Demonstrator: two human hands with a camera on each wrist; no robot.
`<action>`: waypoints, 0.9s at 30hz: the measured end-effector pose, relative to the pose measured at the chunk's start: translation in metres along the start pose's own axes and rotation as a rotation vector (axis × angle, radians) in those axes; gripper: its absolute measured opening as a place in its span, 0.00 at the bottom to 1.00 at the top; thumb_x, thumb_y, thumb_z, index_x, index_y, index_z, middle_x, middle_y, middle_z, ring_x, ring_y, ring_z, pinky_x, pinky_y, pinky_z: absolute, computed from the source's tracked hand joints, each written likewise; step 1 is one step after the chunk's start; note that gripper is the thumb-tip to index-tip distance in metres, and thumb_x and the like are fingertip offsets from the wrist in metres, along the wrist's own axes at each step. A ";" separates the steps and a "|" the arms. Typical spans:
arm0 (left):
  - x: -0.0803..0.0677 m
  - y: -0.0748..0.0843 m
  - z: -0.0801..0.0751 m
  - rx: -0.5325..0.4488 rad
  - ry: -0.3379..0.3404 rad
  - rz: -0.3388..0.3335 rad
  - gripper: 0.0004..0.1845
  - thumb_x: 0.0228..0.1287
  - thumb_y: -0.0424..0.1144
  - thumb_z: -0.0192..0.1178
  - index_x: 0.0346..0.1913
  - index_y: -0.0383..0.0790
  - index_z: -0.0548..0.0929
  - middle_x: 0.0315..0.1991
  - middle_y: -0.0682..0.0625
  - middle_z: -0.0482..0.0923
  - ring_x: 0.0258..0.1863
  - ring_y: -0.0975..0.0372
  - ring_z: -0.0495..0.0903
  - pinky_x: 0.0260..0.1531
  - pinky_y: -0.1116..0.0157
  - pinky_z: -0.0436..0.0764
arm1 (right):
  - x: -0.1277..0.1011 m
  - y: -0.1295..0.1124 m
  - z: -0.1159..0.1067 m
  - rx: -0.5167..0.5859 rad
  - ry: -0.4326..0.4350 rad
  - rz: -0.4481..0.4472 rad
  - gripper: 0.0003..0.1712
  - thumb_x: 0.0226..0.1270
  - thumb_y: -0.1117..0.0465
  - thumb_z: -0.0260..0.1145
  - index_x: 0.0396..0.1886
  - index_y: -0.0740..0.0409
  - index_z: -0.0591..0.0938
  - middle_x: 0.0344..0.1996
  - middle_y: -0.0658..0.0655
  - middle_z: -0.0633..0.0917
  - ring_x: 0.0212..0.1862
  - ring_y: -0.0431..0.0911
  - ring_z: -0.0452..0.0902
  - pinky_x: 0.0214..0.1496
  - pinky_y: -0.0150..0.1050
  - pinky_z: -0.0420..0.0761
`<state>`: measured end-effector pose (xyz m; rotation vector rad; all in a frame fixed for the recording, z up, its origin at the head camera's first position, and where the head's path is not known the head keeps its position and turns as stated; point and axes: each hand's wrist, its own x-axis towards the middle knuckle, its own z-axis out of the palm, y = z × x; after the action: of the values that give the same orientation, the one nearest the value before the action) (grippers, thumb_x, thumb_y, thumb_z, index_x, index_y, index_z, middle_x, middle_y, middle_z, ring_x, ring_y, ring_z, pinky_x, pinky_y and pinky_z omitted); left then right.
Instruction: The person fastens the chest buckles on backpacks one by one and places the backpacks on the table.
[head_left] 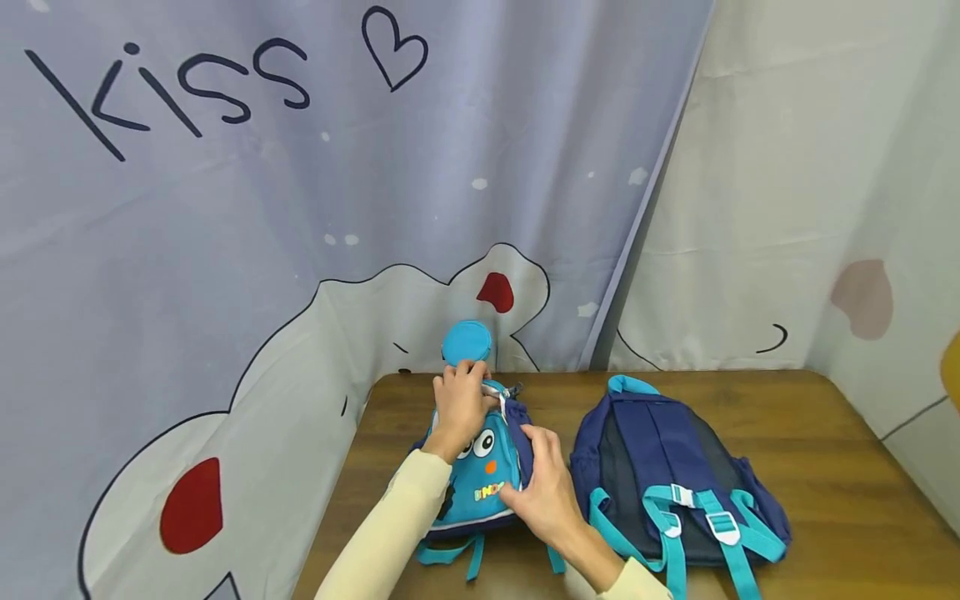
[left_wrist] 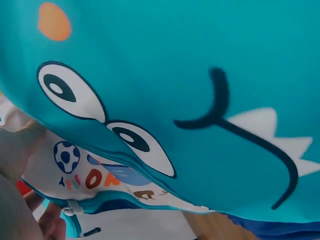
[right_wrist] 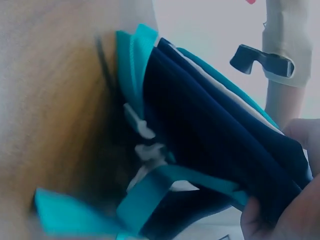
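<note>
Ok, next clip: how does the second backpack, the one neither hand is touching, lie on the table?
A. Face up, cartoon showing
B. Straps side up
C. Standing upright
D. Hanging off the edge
B: the navy backpack to the right of both hands lies flat with its teal shoulder straps on top.

We take the table [head_left: 825, 433] as landmark: cartoon backpack [head_left: 480, 479] on its left part, second backpack [head_left: 675, 475] just to its right, straps up; our left hand [head_left: 459, 408] at 1st bag's top, right hand [head_left: 547, 487] on its right side; curtain [head_left: 300, 208] behind table
</note>
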<state>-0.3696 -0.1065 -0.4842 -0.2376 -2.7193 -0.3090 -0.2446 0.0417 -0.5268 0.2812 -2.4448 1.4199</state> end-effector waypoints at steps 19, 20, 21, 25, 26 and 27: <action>0.002 -0.010 -0.027 -0.343 0.084 -0.144 0.13 0.58 0.35 0.68 0.43 0.52 0.77 0.35 0.53 0.84 0.24 0.58 0.79 0.23 0.62 0.73 | 0.011 -0.046 -0.011 -0.091 0.152 -0.386 0.49 0.39 0.65 0.70 0.69 0.47 0.72 0.68 0.59 0.71 0.55 0.51 0.75 0.47 0.49 0.79; 0.003 -0.010 -0.028 -0.357 0.081 -0.148 0.14 0.58 0.34 0.67 0.44 0.52 0.77 0.36 0.52 0.85 0.24 0.58 0.79 0.23 0.62 0.74 | 0.012 -0.047 -0.012 -0.099 0.157 -0.403 0.48 0.39 0.65 0.70 0.69 0.47 0.72 0.68 0.60 0.71 0.53 0.50 0.75 0.47 0.49 0.78; 0.003 -0.010 -0.029 -0.370 0.076 -0.153 0.15 0.58 0.33 0.66 0.44 0.52 0.78 0.37 0.52 0.85 0.24 0.58 0.79 0.23 0.61 0.74 | 0.012 -0.050 -0.012 -0.106 0.160 -0.414 0.48 0.39 0.65 0.69 0.69 0.46 0.72 0.68 0.60 0.71 0.52 0.49 0.74 0.45 0.48 0.78; 0.002 -0.013 -0.035 -0.427 0.047 -0.185 0.17 0.56 0.30 0.66 0.45 0.52 0.78 0.40 0.51 0.85 0.28 0.56 0.80 0.29 0.58 0.77 | 0.012 -0.058 -0.014 -0.142 0.143 -0.443 0.48 0.40 0.65 0.70 0.69 0.44 0.73 0.69 0.61 0.71 0.51 0.49 0.74 0.50 0.50 0.76; 0.001 -0.014 -0.036 -0.444 0.038 -0.194 0.17 0.56 0.30 0.66 0.46 0.53 0.79 0.41 0.51 0.85 0.30 0.56 0.80 0.31 0.58 0.78 | 0.012 -0.060 -0.015 -0.149 0.134 -0.449 0.47 0.40 0.64 0.70 0.69 0.44 0.73 0.69 0.61 0.70 0.51 0.49 0.74 0.50 0.50 0.76; 0.001 -0.016 -0.038 -0.461 0.027 -0.199 0.18 0.56 0.30 0.66 0.46 0.52 0.79 0.43 0.51 0.85 0.32 0.56 0.81 0.32 0.57 0.78 | 0.011 -0.062 -0.015 -0.155 0.125 -0.453 0.47 0.40 0.64 0.70 0.69 0.44 0.73 0.70 0.60 0.70 0.50 0.49 0.73 0.50 0.49 0.76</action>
<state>-0.3600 -0.1308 -0.4526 -0.0848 -2.6127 -0.9899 -0.2331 0.0243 -0.4654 0.6416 -2.1905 1.0169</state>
